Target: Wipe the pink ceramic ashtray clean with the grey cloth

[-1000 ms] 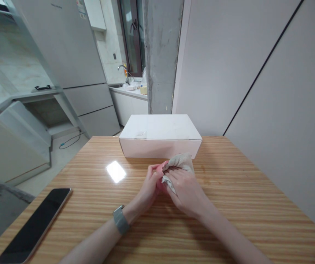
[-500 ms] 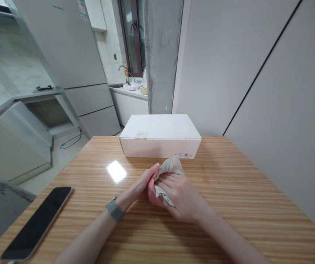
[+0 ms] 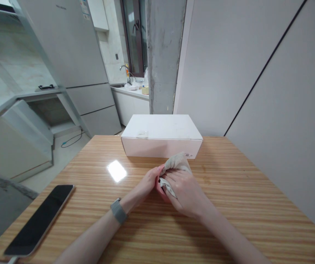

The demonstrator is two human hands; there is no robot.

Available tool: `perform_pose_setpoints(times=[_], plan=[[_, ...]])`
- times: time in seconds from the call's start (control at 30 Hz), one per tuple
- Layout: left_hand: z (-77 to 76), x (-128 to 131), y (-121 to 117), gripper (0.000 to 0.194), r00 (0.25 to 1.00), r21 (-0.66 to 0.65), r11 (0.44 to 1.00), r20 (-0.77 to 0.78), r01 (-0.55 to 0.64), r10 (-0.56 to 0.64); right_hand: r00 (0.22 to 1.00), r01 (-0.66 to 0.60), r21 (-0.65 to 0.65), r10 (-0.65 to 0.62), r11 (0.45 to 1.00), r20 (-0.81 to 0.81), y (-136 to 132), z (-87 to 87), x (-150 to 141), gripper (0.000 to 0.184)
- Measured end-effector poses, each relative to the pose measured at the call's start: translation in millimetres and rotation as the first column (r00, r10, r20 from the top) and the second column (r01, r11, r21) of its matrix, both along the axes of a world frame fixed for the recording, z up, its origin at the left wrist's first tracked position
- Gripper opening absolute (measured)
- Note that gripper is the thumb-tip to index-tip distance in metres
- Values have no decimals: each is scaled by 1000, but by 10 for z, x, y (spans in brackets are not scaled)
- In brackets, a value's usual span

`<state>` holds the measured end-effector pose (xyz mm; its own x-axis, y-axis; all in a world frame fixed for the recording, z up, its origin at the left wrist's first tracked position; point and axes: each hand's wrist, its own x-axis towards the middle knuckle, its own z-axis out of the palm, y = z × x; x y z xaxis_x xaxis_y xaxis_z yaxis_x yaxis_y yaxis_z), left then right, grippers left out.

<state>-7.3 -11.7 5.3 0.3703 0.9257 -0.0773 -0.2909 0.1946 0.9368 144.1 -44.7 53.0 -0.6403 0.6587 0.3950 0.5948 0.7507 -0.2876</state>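
Observation:
My left hand (image 3: 149, 180), with a grey watch on its wrist, is closed on the side of a pink object (image 3: 163, 194), mostly covered by my hands. It looks hollow, but its kind cannot be made out. My right hand (image 3: 183, 189) presses a light grey cloth (image 3: 178, 162) against and partly into the pink object. Part of the cloth sticks up beyond my right fingers, and another fold shows below them.
A white box (image 3: 161, 146) stands just beyond my hands at the far side of the wooden table (image 3: 242, 205). A black phone (image 3: 40, 220) with a cable lies at the left edge. Behind are a fridge, a sink counter and a pale wall.
Both hands, with the pink object and the cloth, have shifted slightly to the right. The pink object is a little more covered by my hands now.

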Motion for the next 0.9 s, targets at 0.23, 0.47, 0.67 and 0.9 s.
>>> perform_pose_setpoints(times=[0.23,0.47,0.67,0.9], plan=[[71,-32,-29,45,971,-179,967,190,180,-145,998,-30,-17,31,999,52,-2,46,61,29],[66,-19,-23,32,986,-135,989,162,57,-35,998,-62,-32,63,998,27,-21,35,43,30],[62,29,-83,55,972,-137,986,227,94,-61,998,55,27,-55,998,-13,26,-34,44,29],[69,-24,-54,48,953,-170,973,286,158,-105,999,-46,33,46,998,-1,8,37,83,26]])
